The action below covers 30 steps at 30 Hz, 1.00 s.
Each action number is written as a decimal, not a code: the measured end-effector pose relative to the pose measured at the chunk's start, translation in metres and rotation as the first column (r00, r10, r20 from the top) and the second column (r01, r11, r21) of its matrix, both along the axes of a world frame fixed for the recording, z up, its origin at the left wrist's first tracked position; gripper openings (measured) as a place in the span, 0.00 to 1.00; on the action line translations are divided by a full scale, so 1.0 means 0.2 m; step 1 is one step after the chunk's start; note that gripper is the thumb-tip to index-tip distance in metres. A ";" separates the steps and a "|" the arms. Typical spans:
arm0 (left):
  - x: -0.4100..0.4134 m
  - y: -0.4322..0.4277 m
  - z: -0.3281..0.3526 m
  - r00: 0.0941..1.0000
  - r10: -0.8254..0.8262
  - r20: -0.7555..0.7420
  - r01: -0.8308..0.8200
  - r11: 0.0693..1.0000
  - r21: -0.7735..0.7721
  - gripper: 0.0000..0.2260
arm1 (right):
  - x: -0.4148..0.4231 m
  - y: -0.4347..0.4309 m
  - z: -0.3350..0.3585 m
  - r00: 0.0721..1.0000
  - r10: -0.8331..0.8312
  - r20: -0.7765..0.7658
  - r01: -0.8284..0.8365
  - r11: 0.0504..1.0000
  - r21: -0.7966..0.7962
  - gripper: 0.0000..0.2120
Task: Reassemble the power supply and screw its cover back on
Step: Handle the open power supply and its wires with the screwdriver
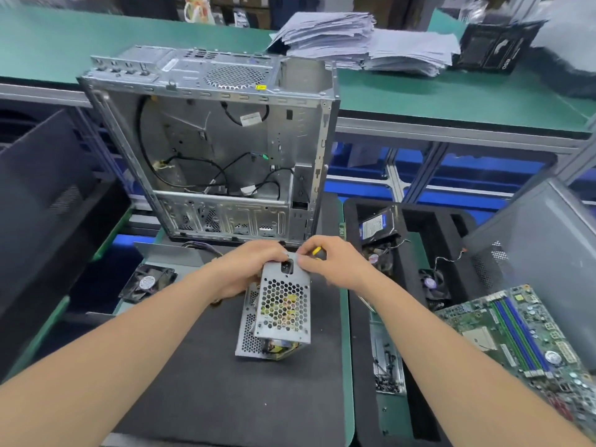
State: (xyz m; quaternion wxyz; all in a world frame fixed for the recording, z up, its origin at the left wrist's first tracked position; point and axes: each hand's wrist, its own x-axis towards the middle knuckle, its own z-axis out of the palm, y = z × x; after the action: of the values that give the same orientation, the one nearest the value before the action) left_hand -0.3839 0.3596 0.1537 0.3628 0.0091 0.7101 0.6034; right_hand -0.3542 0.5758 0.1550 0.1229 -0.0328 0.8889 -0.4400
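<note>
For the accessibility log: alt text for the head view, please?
A person's left hand and right hand grip the top of a perforated metal power supply over a black mat; a yellow item shows in the right hand. Behind stands an open computer case, a motherboard to the right, a fan to the left.

Open case close behind, mat bare

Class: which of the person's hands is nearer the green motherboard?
Right. The right hand pinches the top edge of the power supply, up and left of the motherboard. The left hand holds its other side, farther left.
</note>
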 end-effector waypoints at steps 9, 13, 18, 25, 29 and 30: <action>-0.06 -0.15 0.07 0.966 0.005 0.257 -0.008 1.000 0.010 0.10 | -0.11 -0.13 0.02 0.992 0.111 0.057 -0.112 0.994 0.011 0.04; -0.05 -0.14 0.04 0.952 0.127 0.278 -0.131 0.991 -0.005 0.13 | -0.13 -0.14 0.02 0.992 0.107 0.068 -0.107 0.994 0.006 0.04; -0.08 -0.14 0.04 0.930 0.126 0.346 -0.136 0.991 0.004 0.15 | -0.12 -0.11 0.01 0.990 0.090 0.108 -0.081 0.993 -0.080 0.06; -0.13 -0.11 0.01 0.900 0.112 0.421 -0.131 0.991 0.017 0.15 | -0.06 -0.10 0.01 0.990 0.006 0.144 0.012 0.992 -0.123 0.06; -0.13 -0.13 0.02 0.916 -0.060 0.397 0.024 0.995 0.096 0.13 | -0.03 -0.11 0.01 0.980 -0.058 0.190 0.095 0.976 -0.194 0.06; -0.13 -0.14 0.02 0.921 -0.093 0.378 0.057 0.993 0.107 0.13 | -0.02 -0.12 0.02 0.977 -0.069 0.200 0.111 0.972 -0.207 0.06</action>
State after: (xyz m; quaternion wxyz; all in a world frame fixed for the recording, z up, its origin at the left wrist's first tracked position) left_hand -0.4090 0.3320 0.1569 0.5161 -0.0645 0.5959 0.6119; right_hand -0.3588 0.5522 0.1581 0.1835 0.0370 0.8202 -0.5406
